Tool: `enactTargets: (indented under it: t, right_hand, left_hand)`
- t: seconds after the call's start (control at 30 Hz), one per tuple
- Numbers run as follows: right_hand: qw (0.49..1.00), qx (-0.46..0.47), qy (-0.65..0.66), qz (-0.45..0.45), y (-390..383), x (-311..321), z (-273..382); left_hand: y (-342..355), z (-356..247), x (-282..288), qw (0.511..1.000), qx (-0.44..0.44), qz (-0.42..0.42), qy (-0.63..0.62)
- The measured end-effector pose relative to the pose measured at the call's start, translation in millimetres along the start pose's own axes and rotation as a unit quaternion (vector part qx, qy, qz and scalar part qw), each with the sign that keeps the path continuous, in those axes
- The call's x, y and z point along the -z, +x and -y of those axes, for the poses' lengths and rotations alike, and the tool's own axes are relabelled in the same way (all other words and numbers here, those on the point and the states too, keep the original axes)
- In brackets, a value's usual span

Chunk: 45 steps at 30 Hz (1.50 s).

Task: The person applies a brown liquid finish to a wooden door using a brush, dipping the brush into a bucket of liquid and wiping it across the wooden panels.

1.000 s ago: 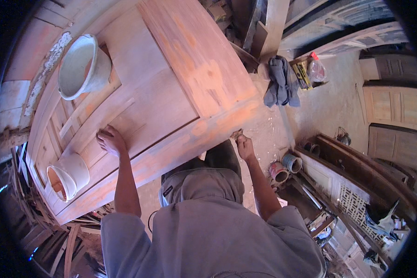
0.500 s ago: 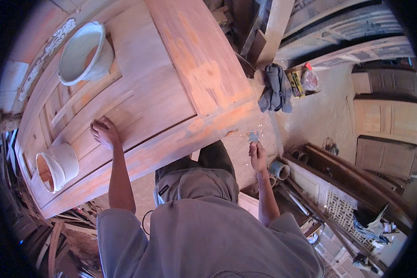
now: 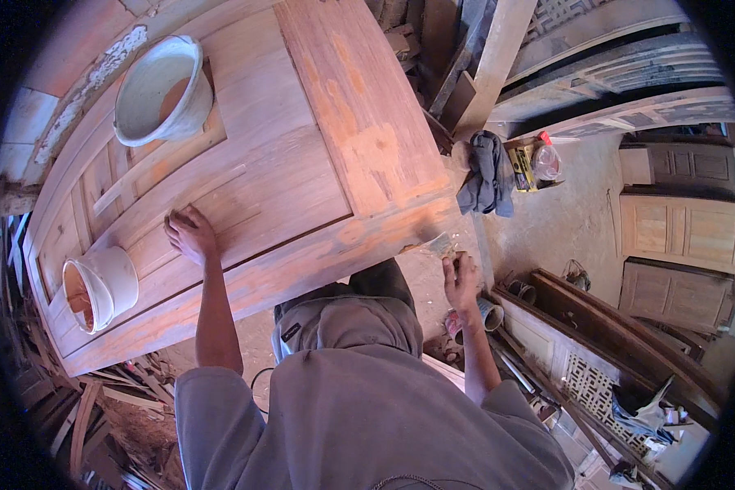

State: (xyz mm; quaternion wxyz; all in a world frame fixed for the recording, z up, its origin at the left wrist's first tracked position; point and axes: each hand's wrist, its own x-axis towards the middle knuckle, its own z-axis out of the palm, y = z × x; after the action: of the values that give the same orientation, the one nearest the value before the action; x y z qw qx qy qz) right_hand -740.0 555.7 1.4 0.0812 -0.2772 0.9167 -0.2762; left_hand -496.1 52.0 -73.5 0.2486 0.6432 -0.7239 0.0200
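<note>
A large panelled wooden door [image 3: 261,106] with orange filler patches lies in front of me. My left hand [image 3: 192,235] rests on its panel with loosely bent fingers, holding nothing. Off the door's right end, my right hand [image 3: 462,284] is closed around a putty knife [image 3: 441,245]. Its flat blade points left toward the door's near right corner; whether it touches the wood I cannot tell. On the door's left side lies a white bucket [image 3: 121,282], tilted, with orange stuff inside. A larger pale bucket [image 3: 184,122] stands farther back, an orange patch showing within.
Dark cloth [image 3: 488,171] lies beyond the door's right end, beside a yellow and black box [image 3: 521,163]. Wooden door leaves [image 3: 679,229] are at the far right. A long brown timber frame [image 3: 621,327] lies at right; scrap wood [image 3: 98,408] is piled at lower left.
My right hand has shifted slightly right, and the putty knife's blade has swung left toward the door's edge. My left hand stays in place on the panel. The whole view has shifted slightly.
</note>
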Motion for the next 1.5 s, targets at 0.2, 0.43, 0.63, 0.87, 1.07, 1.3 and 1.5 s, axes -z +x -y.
enactTargets:
  t: [0.2,0.43,0.63,0.87,1.07,1.3,1.5]
  right_hand:
    - [0.959,-0.073,0.272,0.035,-23,-90,-4]
    - [0.946,-0.114,0.303,-0.004,-22,-148,0]
    - [0.965,-0.172,0.167,0.107,-40,-138,-13]
    - [0.969,-0.184,0.103,0.13,-30,-33,-38]
    - [0.978,-0.017,-0.168,0.124,69,61,-9]
    - [0.954,0.129,-0.2,0.183,96,37,21]
    - [0.942,0.181,-0.199,0.198,78,5,65]
  left_hand:
    - [-1,-1,1,1.0,0.0,0.008,0.004]
    - [6,2,-7,1.0,-0.012,0.007,0.021]
    - [5,5,-8,0.998,-0.017,0.02,0.048]
    - [0,-5,0,0.998,0.02,0.044,0.033]
    - [1,6,-8,0.999,-0.017,0.015,0.036]
    - [8,43,15,0.988,-0.063,0.063,-0.126]
    - [-60,46,87,0.978,0.037,0.033,-0.204]
